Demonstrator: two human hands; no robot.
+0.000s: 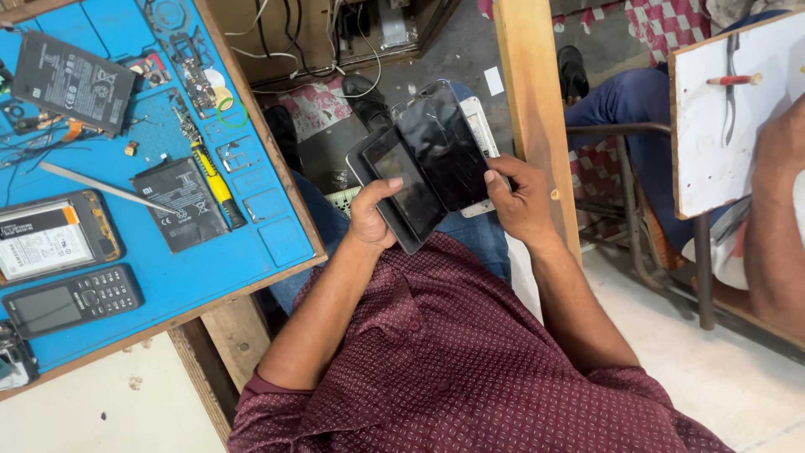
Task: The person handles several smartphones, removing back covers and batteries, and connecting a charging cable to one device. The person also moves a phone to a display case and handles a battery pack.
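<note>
On our blue repair mat (251, 252) at left lie loose batteries (180, 204) and a keypad phone (71, 299). Over our lap, our left hand (371, 220) clasps the stacked phones (428, 164), thumb on the front screen; their long axis tilts up-left. Our right hand (520, 201) grips their right edge, equally near.

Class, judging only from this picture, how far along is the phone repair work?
Done: one phone lies opened on the blue mat, batteries out beside it. In hand: the left hand and right hand hold a stack of dark phones. Left: loose parts remain unassembled.
</note>
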